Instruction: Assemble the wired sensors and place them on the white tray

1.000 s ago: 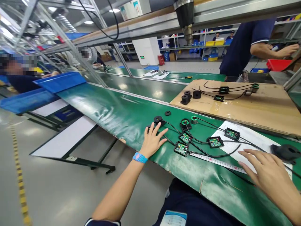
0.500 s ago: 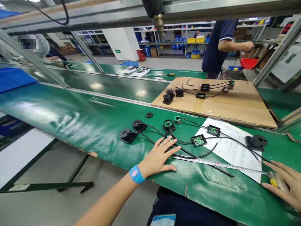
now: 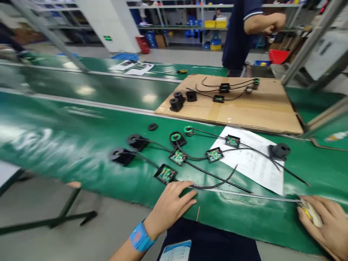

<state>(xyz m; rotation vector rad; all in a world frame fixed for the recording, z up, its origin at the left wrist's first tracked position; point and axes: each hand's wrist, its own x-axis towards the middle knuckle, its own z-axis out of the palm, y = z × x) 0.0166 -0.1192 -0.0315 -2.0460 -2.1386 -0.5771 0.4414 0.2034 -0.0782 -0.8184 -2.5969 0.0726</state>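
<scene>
My right hand (image 3: pixel 324 221) is wrapped round the case of a tape measure (image 3: pixel 311 214), at the right by the bench's front edge. Its blade stretches left across the green bench to my left hand (image 3: pixel 174 203), whose bent fingers close on the blade's end; the fingertips are partly hidden. Just beyond those fingers lies an open black box with a circuit board (image 3: pixel 165 174), wired to a black round housing (image 3: pixel 122 156). A second board box (image 3: pixel 178 156) and a third (image 3: pixel 214 154) lie farther back, with black cables running right, one ending close above the blade.
A printed sheet (image 3: pixel 252 159) lies under cables, with a black housing (image 3: pixel 279 151) at its right. Behind, a cardboard sheet (image 3: pixel 244 112) bears more housings and wired boards. A screwdriver (image 3: pixel 181 71) lies farther back. Across the bench stands a person in dark blue (image 3: pixel 235 36).
My left hand has drawn back from over the boards toward the front edge, uncovering two board boxes, and its fingers have gathered. My right hand has closed round the tape measure. The view has shifted.
</scene>
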